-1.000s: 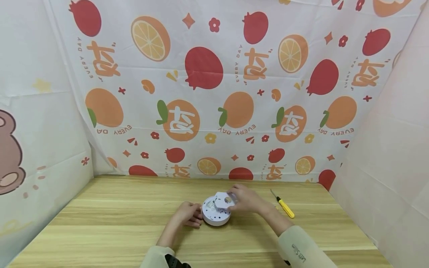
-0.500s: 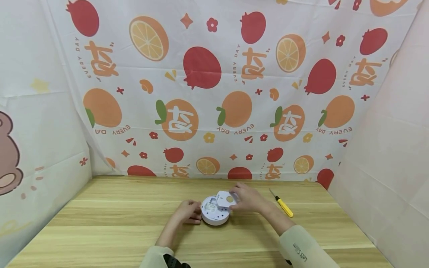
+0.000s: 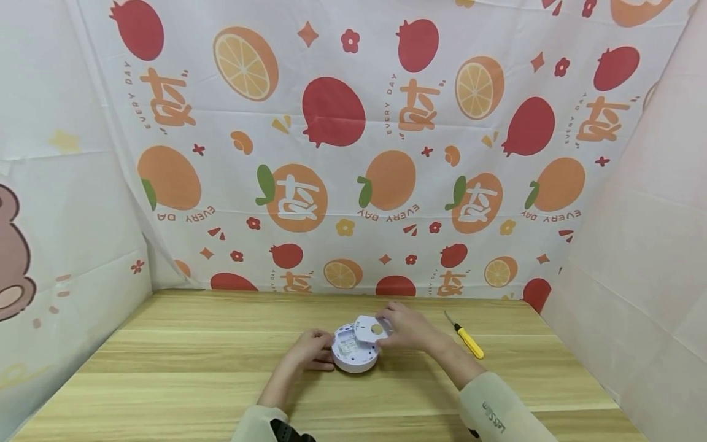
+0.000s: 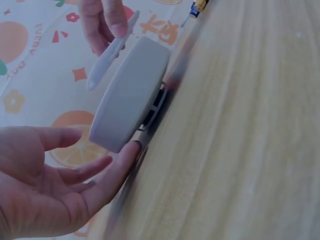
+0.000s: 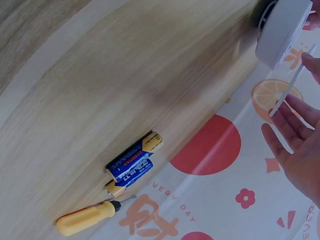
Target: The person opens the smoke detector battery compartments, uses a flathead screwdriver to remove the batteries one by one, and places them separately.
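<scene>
On the table sits a round white device (image 3: 355, 363), its upper face showing a rectangular recess and a pale label; the kind of device is unclear. My left hand (image 3: 312, 351) is at its left side, and in the left wrist view one fingertip of the left hand (image 4: 55, 187) touches its lower edge. My right hand (image 3: 407, 326) pinches a flat white cover (image 3: 364, 331) with a round gold-coloured spot, tilted above the device's far right part. Seen from the right wrist, the cover (image 5: 291, 82) is edge-on between thumb and fingers, apart from the device.
A screwdriver (image 3: 471, 342) with a yellow handle lies on the wooden table (image 3: 221, 368) to the right. Beside it in the right wrist view lie two blue and gold batteries (image 5: 132, 162). A fruit-printed cloth (image 3: 342, 184) hangs behind the table.
The cover has shifted and tilted slightly in my right hand, and more of the device's recess shows than one second ago. My left hand has stayed by the device's side.
</scene>
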Demonstrator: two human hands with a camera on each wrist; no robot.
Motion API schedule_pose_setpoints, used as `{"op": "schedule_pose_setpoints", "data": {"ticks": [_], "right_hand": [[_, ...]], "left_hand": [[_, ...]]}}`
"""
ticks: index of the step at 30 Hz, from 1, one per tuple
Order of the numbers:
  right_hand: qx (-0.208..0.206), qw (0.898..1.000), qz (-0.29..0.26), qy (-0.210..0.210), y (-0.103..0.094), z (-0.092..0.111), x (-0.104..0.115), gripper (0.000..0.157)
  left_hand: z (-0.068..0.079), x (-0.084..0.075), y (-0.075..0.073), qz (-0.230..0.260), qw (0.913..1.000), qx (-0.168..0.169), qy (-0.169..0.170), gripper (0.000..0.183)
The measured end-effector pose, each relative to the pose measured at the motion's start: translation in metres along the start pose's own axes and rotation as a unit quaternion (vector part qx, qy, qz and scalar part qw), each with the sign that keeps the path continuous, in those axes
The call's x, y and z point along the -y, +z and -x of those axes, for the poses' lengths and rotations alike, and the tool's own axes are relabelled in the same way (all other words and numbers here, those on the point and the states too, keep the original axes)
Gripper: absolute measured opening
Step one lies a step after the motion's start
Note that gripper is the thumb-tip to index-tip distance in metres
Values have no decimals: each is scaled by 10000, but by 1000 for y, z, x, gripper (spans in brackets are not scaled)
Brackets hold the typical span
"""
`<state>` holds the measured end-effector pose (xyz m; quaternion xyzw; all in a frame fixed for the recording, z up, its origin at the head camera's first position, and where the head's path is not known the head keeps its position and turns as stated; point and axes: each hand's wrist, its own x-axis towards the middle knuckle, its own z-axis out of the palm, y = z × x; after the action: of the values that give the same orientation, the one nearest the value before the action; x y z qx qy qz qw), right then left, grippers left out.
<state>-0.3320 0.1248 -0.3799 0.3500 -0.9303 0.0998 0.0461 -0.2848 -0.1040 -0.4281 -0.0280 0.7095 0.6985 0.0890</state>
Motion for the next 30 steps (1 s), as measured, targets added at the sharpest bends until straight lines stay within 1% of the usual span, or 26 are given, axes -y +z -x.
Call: {"op": "schedule_pose_setpoints", "data": {"ticks": [4, 10, 17, 20, 23, 30], "right_hand": [[37, 10000, -21, -16, 0, -2, 3, 54], [39, 9997, -17, -247, 4, -5, 8, 52], [231, 9989, -131, -384, 10, -10, 18, 53], [320, 9987, -171, -363, 11, -11, 22, 54], [385, 9987, -222, -247, 10, -11, 23, 54], [214, 9995, -248, 33, 6, -11, 18, 54]], "left_hand": [[0, 2, 2, 24, 9999, 113, -7, 32], [1, 3, 1, 162, 9994, 293, -49, 29], [2, 2, -1, 202, 9987, 454, -128, 31], [2, 1, -3, 186, 9984, 518, -100, 32], [3, 1, -2, 189, 9984, 526, -97, 33], [4, 2, -1, -119, 9981, 563, -201, 29]]}}
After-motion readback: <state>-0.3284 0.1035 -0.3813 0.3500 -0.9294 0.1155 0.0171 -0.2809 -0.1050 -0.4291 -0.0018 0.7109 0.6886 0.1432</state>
